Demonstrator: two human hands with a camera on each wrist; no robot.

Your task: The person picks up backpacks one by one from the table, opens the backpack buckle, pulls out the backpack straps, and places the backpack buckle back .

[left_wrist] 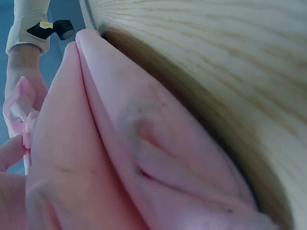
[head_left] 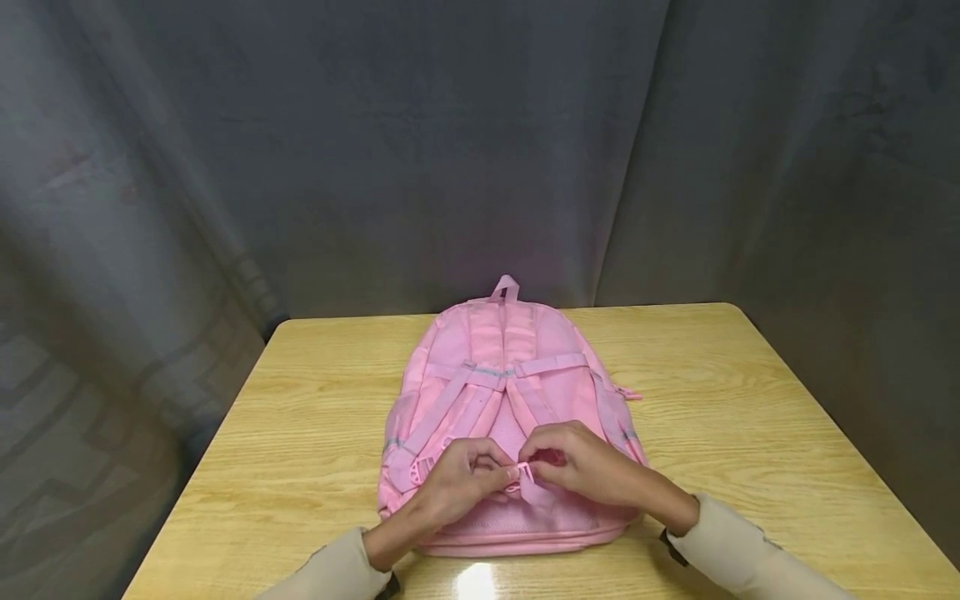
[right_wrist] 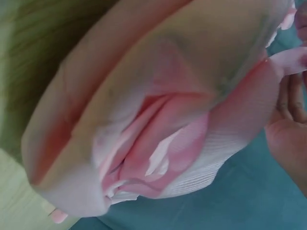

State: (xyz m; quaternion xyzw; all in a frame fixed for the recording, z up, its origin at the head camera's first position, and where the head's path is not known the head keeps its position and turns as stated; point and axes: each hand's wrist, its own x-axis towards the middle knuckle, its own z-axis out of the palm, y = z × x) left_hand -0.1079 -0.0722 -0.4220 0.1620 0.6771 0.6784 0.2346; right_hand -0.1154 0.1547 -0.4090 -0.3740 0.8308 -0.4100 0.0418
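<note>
A pink backpack [head_left: 551, 333] lies on the table with its shoulder straps facing up and its top loop [head_left: 506, 287] pointing away. Over its lower part, both hands meet at a small pink plastic buckle [head_left: 525, 472]. My left hand [head_left: 459, 485] pinches the buckle between thumb and fingers. From the other side, my right hand [head_left: 588, 463] pinches pink webbing [head_left: 536, 490] at the same buckle. In the left wrist view, the buckle [left_wrist: 26, 138] shows beside the bag's side. The right wrist view has a strap [right_wrist: 289, 61] running to the left hand [right_wrist: 288, 127].
A second pink buckle [head_left: 422, 471] lies at the bag's lower left. A pink zipper pull [head_left: 628, 392] sticks out on the right side. The wooden table [head_left: 300, 417] extends to both sides, with grey curtains [head_left: 450, 150] behind it.
</note>
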